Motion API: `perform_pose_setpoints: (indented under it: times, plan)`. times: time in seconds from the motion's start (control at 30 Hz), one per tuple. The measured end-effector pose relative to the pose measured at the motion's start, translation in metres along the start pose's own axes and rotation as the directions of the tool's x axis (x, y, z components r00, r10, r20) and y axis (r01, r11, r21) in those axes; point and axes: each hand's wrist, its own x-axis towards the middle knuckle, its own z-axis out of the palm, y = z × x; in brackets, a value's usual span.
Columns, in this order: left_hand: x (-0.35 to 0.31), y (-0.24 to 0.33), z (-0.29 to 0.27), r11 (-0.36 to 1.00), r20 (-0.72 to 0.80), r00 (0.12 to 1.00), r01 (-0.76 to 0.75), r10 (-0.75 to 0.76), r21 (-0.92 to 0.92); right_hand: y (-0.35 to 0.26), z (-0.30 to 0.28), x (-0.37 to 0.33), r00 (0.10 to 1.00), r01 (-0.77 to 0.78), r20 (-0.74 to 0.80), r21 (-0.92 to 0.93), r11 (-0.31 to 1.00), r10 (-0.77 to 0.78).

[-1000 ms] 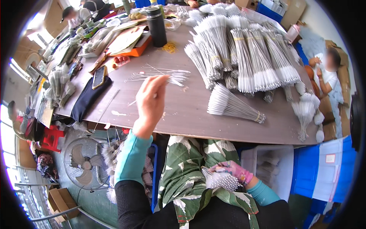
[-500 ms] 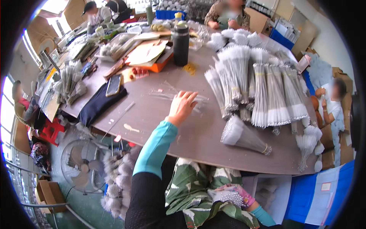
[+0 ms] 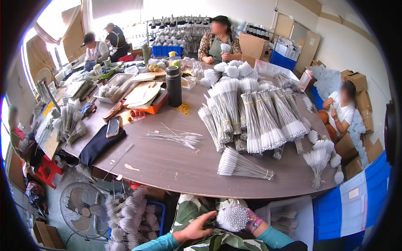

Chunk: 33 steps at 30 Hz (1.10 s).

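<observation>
My right hand [image 3: 253, 221], in a pink patterned glove or cuff, rests over my lap, closed around a brush bundle [image 3: 233, 217]. The bundle's round end, dotted with white tips, faces up; most of my right fingers are hidden behind it. My left hand [image 3: 197, 226] is bare, its fingers stretched out just left of that bundle, holding nothing. Above my lap on the brown table [image 3: 180, 171] lie several loose thin wire brushes [image 3: 173, 137], some crossed. A tied brush bundle [image 3: 243, 164] lies near the table's front edge, white bristles to the left.
A big pile of brush bundles [image 3: 255, 113] covers the right of the table. A black bottle [image 3: 173, 85], an orange tray [image 3: 155, 104] and a phone [image 3: 113, 126] stand or lie left of it. A fan [image 3: 83, 209] is on the floor. Co-workers sit around.
My left hand has drawn back from the loose brushes on the table to my lap, beside the held bundle. The view has tilted up, showing more of the room.
</observation>
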Motion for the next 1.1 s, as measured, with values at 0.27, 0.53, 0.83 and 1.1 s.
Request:
perform_pose_setpoints:
  times: [0.27, 0.53, 0.83, 1.1]
  plan:
    - [0.047, -0.020, 0.044, 0.999, -0.327, 0.944, -0.035, 0.036, 0.010, 0.001, 0.042, 0.021, 0.848, 0.178, -0.363, -0.491, 0.853, -0.386]
    - [0.060, -0.045, 0.037, 0.951, -0.402, 0.903, 0.022, -0.151, -0.308, 0.035, 0.041, 0.012, 0.737, 0.311, -0.362, -0.568, 0.763, -0.570]
    - [0.069, -0.044, 0.036, 0.971, -0.614, 0.753, 0.203, -0.236, -0.125, 0.031, 0.071, 0.041, 0.659, 0.439, 0.337, -0.898, -0.019, -0.672]
    - [0.072, -0.060, 0.008, 0.878, -0.160, 0.983, 0.006, -0.094, -0.478, 0.022, 0.054, 0.058, 0.624, 0.352, 0.366, -0.920, -0.170, -0.690]
